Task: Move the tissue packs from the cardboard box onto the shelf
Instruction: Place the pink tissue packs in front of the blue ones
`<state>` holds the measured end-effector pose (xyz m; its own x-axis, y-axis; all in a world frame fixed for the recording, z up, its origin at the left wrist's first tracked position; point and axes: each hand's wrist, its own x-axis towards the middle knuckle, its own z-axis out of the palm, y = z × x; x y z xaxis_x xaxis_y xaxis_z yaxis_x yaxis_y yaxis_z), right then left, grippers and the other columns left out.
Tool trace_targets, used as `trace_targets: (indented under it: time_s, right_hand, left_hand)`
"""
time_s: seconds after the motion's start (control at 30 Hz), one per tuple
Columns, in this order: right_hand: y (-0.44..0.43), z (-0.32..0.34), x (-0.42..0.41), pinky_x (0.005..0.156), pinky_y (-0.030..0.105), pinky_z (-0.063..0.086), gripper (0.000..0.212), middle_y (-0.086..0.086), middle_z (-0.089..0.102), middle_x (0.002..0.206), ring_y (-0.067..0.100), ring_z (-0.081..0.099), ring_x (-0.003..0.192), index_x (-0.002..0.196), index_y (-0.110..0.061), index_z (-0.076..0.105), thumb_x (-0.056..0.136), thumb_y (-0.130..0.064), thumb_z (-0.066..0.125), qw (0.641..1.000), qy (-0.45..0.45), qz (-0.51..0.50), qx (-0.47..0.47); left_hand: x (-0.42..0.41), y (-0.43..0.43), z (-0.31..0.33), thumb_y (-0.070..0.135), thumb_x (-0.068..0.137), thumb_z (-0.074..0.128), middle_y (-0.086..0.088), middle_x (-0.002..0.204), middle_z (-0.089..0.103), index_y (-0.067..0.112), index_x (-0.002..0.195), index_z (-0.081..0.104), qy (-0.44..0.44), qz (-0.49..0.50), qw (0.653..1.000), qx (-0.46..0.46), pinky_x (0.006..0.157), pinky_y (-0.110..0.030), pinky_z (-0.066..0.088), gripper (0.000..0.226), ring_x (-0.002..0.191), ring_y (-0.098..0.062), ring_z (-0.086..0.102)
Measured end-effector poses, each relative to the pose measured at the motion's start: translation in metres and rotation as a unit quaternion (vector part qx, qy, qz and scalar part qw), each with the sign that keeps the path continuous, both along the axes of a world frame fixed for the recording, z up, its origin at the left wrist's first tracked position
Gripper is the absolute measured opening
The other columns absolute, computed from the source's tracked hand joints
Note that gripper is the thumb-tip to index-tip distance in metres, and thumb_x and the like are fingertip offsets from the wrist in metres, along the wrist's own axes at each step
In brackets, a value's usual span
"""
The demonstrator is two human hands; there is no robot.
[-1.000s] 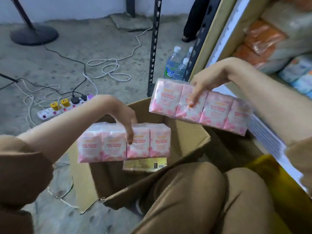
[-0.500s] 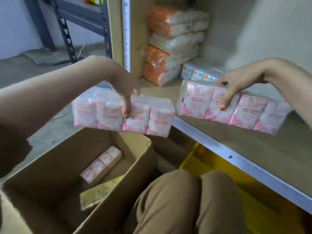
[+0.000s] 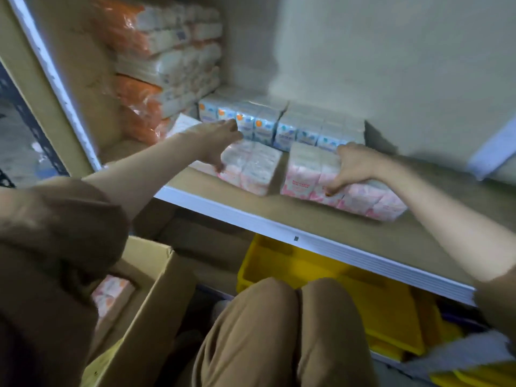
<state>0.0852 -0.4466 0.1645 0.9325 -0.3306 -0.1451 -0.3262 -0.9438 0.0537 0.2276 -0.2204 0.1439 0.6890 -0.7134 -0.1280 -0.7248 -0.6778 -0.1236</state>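
Pink tissue packs are at the shelf (image 3: pixel 307 219), one in each of the person's hands. The left hand (image 3: pixel 220 146) grips the left pack (image 3: pixel 254 171) from above, fingers curled over its top. Motion blur hides whether this pack touches the shelf board. The right hand (image 3: pixel 351 169) grips the right pack (image 3: pixel 307 177) the same way, fingertips pressed against its near face. This pack lies on the shelf board, just beside the left pack. Blue-and-white packs (image 3: pixel 282 127) stand in a row at the back of the shelf, directly behind both pink packs. Orange-wrapped bundles (image 3: pixel 156 88) are stacked at the shelf's left end. The cardboard box (image 3: pixel 156 277) sits below the shelf, with one more pink pack (image 3: pixel 111 294) inside. A yellow bin (image 3: pixel 301 269) sits under the shelf.
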Motion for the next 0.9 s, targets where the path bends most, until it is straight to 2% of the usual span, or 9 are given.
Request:
trace_targets:
  time_s: [0.1, 0.23, 0.3, 0.4, 0.57, 0.9]
  right_hand:
    - [-0.005, -0.02, -0.002, 0.08, 0.03, 0.044, 0.079, 0.02, 0.055, 0.117, 0.032, 0.053, 0.1, 0.115, -0.002, 0.054, 0.055, -0.042, 0.084, 1.0, -0.018, -0.002, 0.015]
    - [-0.006, -0.024, -0.004, 0.09, 0.031, 0.04, 0.094, 0.02, 0.045, 0.13, 0.032, 0.045, 0.117, 0.132, -0.004, 0.04, 0.059, -0.045, 0.082, 0.999, -0.011, 0.018, 0.024]
    - [-0.007, -0.021, -0.007, 0.094, 0.032, 0.04, 0.09, 0.018, 0.043, 0.132, 0.031, 0.044, 0.12, 0.133, -0.006, 0.041, 0.062, -0.044, 0.081, 0.999, -0.034, 0.032, 0.023]
    - [-0.006, -0.02, -0.014, 0.097, 0.034, 0.038, 0.079, 0.015, 0.043, 0.132, 0.029, 0.043, 0.122, 0.132, -0.007, 0.044, 0.067, -0.036, 0.079, 0.997, -0.058, 0.057, 0.012]
    - [-0.002, -0.033, -0.015, 0.095, 0.036, 0.04, 0.063, 0.013, 0.048, 0.127, 0.029, 0.046, 0.118, 0.127, -0.005, 0.047, 0.073, -0.023, 0.074, 0.993, -0.081, 0.079, -0.02]
    - [-0.011, -0.042, 0.029, 0.096, 0.034, 0.038, 0.057, 0.013, 0.048, 0.132, 0.028, 0.046, 0.121, 0.127, -0.005, 0.048, 0.076, -0.016, 0.071, 0.992, -0.11, 0.062, -0.018]
  left_hand:
    - [0.011, -0.012, -0.008, 0.023, 0.068, 0.08, -0.012, 0.145, 0.03, 0.012, 0.144, 0.026, -0.003, -0.012, 1.0, -0.01, 0.107, -0.041, 0.034, 0.095, 0.133, -0.029, 0.034]
    - [0.015, -0.012, -0.007, 0.024, 0.072, 0.077, -0.007, 0.153, 0.02, 0.015, 0.148, 0.018, 0.01, -0.012, 1.0, -0.009, 0.111, -0.041, 0.032, 0.097, 0.138, -0.028, 0.03]
    - [0.01, -0.007, -0.008, 0.027, 0.076, 0.074, -0.006, 0.155, 0.018, 0.013, 0.147, 0.019, -0.025, -0.014, 1.0, -0.01, 0.11, -0.039, 0.034, 0.091, 0.138, -0.027, 0.031]
    - [0.001, 0.004, -0.016, 0.026, 0.08, 0.07, -0.008, 0.148, 0.029, 0.012, 0.143, 0.031, -0.066, 0.007, 0.997, -0.048, 0.101, -0.039, 0.04, 0.076, 0.132, -0.026, 0.039]
    - [0.001, 0.009, -0.034, 0.017, 0.082, 0.067, -0.012, 0.137, 0.041, 0.008, 0.137, 0.041, -0.058, 0.03, 0.991, -0.115, 0.089, -0.045, 0.047, 0.062, 0.126, -0.026, 0.044]
    - [0.05, -0.016, -0.05, 0.004, 0.077, 0.069, -0.019, 0.134, 0.047, 0.002, 0.132, 0.047, -0.031, 0.06, 0.976, -0.208, 0.1, -0.047, 0.04, 0.06, 0.124, -0.033, 0.046]
